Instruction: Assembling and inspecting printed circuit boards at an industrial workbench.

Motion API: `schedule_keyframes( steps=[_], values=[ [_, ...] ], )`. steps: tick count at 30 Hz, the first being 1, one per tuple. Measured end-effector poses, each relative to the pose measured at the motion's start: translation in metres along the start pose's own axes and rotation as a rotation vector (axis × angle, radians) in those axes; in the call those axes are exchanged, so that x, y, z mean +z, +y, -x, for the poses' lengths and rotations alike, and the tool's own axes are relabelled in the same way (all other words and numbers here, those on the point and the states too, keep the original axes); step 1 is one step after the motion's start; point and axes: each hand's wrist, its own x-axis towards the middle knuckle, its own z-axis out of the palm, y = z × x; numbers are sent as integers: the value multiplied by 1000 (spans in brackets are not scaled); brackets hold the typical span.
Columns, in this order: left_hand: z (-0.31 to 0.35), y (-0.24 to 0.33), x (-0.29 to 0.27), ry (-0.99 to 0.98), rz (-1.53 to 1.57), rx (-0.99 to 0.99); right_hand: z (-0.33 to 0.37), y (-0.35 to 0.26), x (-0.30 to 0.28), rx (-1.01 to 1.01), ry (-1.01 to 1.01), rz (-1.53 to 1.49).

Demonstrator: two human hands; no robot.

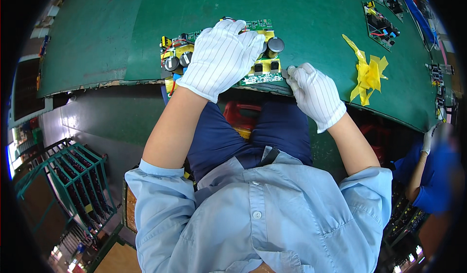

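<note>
Green circuit boards (262, 79) lie at the table's front edge, with black capacitors, wires and yellow tape on them. My left hand (221, 56), in a white striped glove, lies across their middle and grips there, its fingers bent over the far side. It hides whether this is one board or two side by side. A large round capacitor (275, 46) stands right of that hand. My right hand (314, 93), gloved alike, is closed beside the board's right end. Its fingertips pinch a small grey flat piece (285, 73), which reaches toward the board's edge.
Crumpled yellow tape strips (368, 74) lie right of my right hand on the green table (311, 20). More populated boards (381, 27) sit at the far right. A co-worker in blue (433, 171) is at the right. A green rack (80, 185) stands at the lower left.
</note>
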Motion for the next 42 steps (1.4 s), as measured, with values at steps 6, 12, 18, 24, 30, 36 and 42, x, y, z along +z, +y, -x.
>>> schedule_keyframes(
  steps=[6, 12, 18, 24, 30, 36, 42],
  values=[
    [-2, 0, 1, 22, 5, 19, 0, 9, -4, -57, -45, -27],
    [-2, -2, 0, 11, 41, 43, -15, 23, -2, -195, -74, 104],
    [9, -9, -3, -47, 96, 217, -24, 27, -12, -428, -322, 216],
    [7, -7, 1, 56, 94, 219, -20, 32, -8, -330, -275, 0],
    [9, -7, 1, 68, 19, 237, -19, 25, -8, -220, -317, -1],
    [5, 1, -4, -17, 75, 138, -23, 26, -12, -146, -306, -297],
    [12, -8, 2, 59, 33, 200, -29, -5, -22, 225, -396, -707]
  ],
)
